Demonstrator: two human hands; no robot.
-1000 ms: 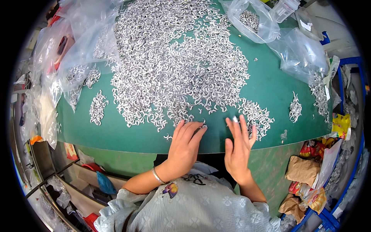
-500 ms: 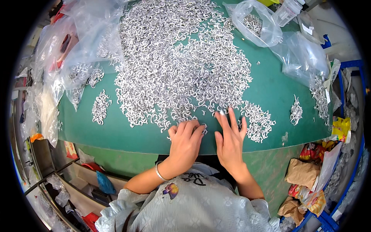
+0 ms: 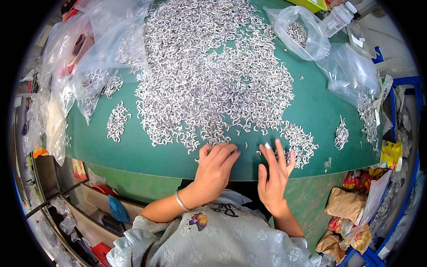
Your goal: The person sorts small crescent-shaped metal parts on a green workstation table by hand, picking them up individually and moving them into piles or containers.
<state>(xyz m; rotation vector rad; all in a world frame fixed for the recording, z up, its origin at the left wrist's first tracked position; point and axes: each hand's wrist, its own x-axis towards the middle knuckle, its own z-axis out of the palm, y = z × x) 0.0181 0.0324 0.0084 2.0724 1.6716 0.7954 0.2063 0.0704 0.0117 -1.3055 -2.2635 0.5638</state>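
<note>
Small curved silvery metal pieces (image 3: 191, 84) lie in a broad heap over the green table (image 3: 155, 162). At the heap's near edge is my left hand (image 3: 212, 171), a bracelet on its wrist. Its fingers are bent down and drawn together beside some pieces; their tips are hidden, so what they hold is unclear. My right hand (image 3: 275, 175) is open to the right of it, fingers spread, with a white patch at one fingertip. That hand's fingertips are by a smaller cluster of pieces (image 3: 302, 144). A few loose pieces lie between the hands.
Clear plastic bags (image 3: 102, 44) cover the table's left side. An open bag with pieces (image 3: 318, 42), a white bottle (image 3: 339, 18) and a yellow tray (image 3: 311, 3) are at the far right. Small piles (image 3: 118, 122) sit apart. Brown paper packages (image 3: 344, 202) are beyond the table's right edge.
My right hand has moved right and slightly nearer me, away from the heap's edge. My left hand has shifted little. The whole view has moved slightly.
</note>
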